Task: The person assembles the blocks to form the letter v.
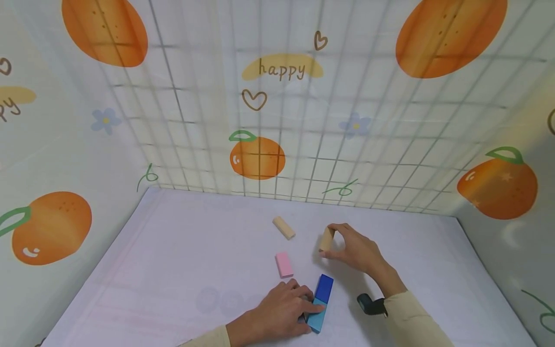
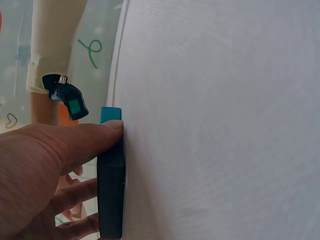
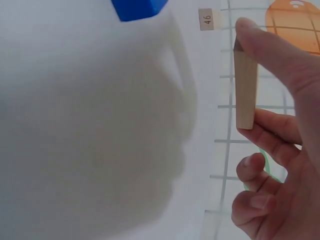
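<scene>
My right hand (image 1: pixel 357 248) pinches a plain wooden block (image 1: pixel 327 239) by its two ends, thumb on one end and fingertips on the other. The right wrist view shows this wooden block (image 3: pixel 245 90) held above the table, its other fingers curled clear of it. My left hand (image 1: pixel 286 308) holds a light blue block (image 1: pixel 318 318), the thumb at its side and a finger across its top. End to end with it lies a dark blue block (image 1: pixel 323 288). In the left wrist view the left hand (image 2: pixel 40 175) partly covers the blocks, whose near face is in shadow.
A pink block (image 1: pixel 284 265) lies left of the blue pair. Farther back lies another wooden block (image 1: pixel 284 227), whose end reads 46 in the right wrist view. The white table (image 1: pixel 173 250) is bordered by fruit-printed cloth walls (image 1: pixel 199 144).
</scene>
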